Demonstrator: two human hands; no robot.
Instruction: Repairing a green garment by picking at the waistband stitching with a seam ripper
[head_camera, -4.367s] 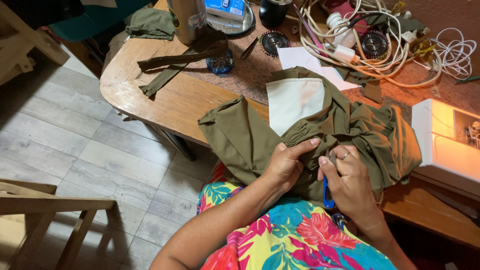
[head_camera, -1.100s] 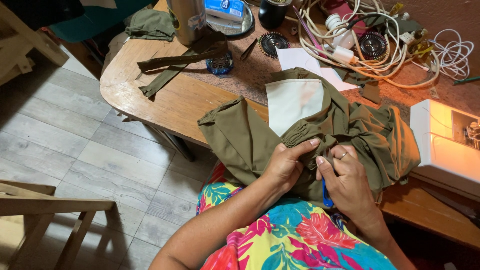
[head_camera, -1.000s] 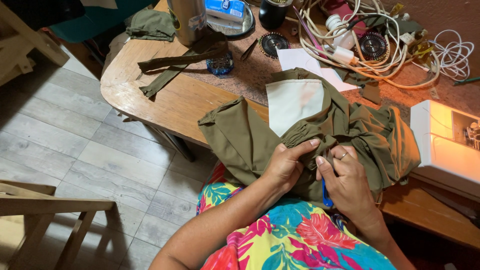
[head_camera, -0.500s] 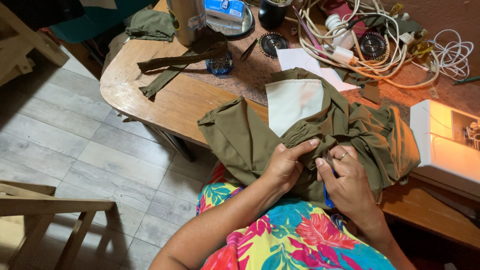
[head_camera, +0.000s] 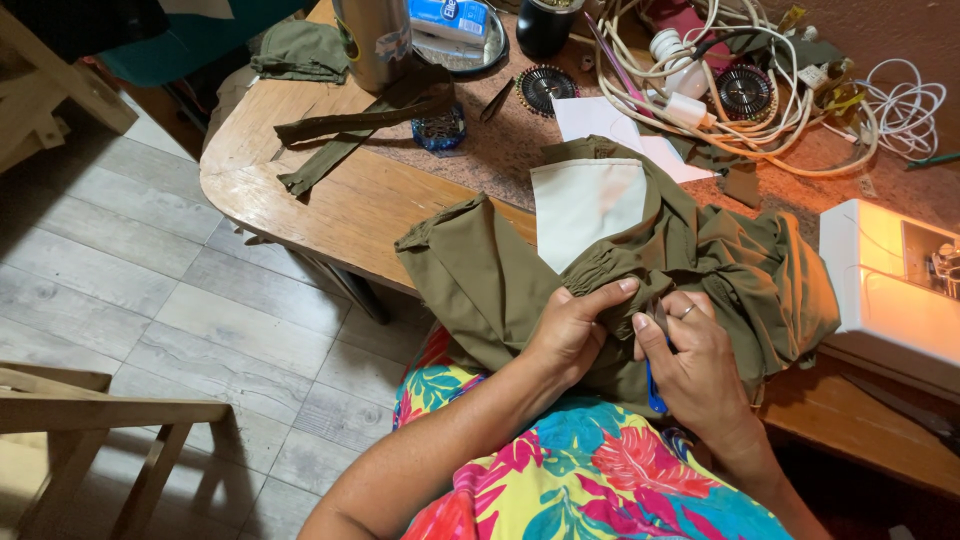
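1. Olive garment: bunched at the near edge of the wooden worktop, part hanging over the edge onto the person's lap w/ floral dress.
2. White lining patch shows on the garment's upper side, facing up.
3. Left hand: closed on a gathered fold of the garment, thumb on top, fingers under the cloth.
4. Right hand: just beside the left, fingertips pinching the same fold; ring on one finger. A blue tool sticks out below the palm; can't tell exactly what kind.
5. Both hands close together, nearly touching, over the garment's middle.
6. Beyond the garment, far side of worktop: tangle of white cables, white paper sheet, two round dark discs.
7. Left of the garment: olive fabric strips, metal cup.
8. Right of the garment: white sewing machine, lit warm orange, touching the cloth's edge.
9. Below-left of the garment: grey tiled floor, wooden chair frame.
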